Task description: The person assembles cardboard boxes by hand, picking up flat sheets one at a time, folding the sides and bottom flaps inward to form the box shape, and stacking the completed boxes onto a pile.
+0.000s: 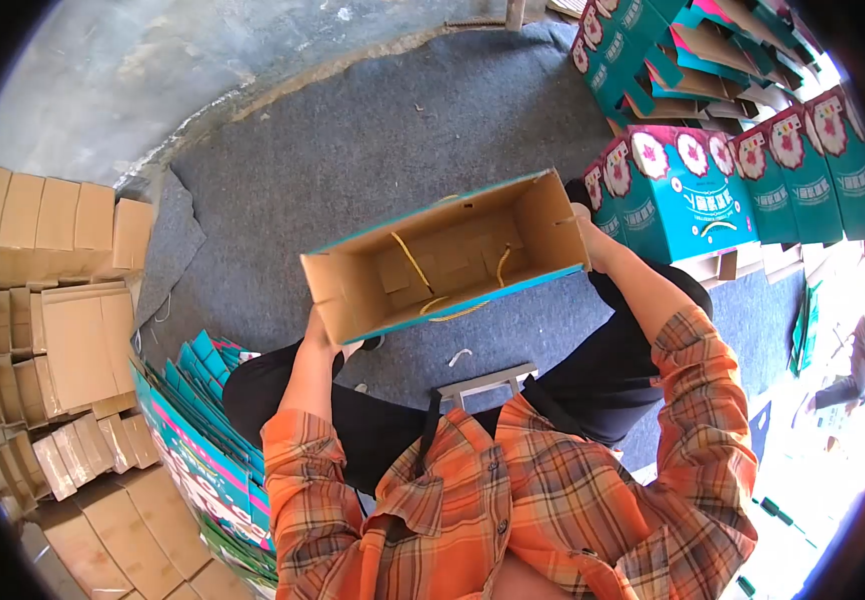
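Note:
An open-topped cardboard gift box (450,268), brown inside and teal outside, is held up in front of my body, its long side slightly tilted. Yellow cord handles (411,262) hang inside it and along its near edge. My left hand (321,328) grips the left end, its fingers mostly hidden behind the cardboard. At the right end, my right hand (593,238) holds the box, with fingers partly out of sight.
Finished-looking teal boxes (698,195) are stacked at the right. Flat folded teal cartons (203,400) stand beside my left leg. Brown cardboard boxes (88,345) pile up at the left. Grey carpet (383,130) covers the floor, and a small metal frame (486,385) is between my legs.

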`<action>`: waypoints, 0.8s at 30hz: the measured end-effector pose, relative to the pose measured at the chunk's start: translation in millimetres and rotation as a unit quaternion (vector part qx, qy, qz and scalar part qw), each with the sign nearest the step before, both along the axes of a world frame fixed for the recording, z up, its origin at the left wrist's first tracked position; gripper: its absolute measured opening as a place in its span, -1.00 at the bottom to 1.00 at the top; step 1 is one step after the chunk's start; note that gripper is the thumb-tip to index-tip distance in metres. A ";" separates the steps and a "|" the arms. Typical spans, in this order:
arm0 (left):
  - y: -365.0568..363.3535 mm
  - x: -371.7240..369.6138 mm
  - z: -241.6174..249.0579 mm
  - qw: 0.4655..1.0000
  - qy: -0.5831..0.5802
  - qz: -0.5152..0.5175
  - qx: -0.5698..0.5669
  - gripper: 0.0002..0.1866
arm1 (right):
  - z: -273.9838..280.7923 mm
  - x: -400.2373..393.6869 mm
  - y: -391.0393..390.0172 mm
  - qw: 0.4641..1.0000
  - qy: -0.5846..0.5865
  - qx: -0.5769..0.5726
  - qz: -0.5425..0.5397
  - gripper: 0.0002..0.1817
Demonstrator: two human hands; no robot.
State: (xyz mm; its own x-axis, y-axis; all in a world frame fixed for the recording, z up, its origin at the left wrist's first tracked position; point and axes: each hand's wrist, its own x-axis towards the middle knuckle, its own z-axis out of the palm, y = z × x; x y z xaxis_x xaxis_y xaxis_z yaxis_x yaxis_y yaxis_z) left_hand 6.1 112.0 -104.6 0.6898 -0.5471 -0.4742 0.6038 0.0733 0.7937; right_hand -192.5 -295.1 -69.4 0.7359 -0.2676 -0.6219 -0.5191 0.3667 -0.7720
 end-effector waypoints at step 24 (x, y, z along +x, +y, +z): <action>-55.3 -12.5 101.6 0.795 -0.460 -0.052 0.393 -0.04 | 64.4 27.8 25.4 0.795 -0.090 -0.593 0.085 -0.59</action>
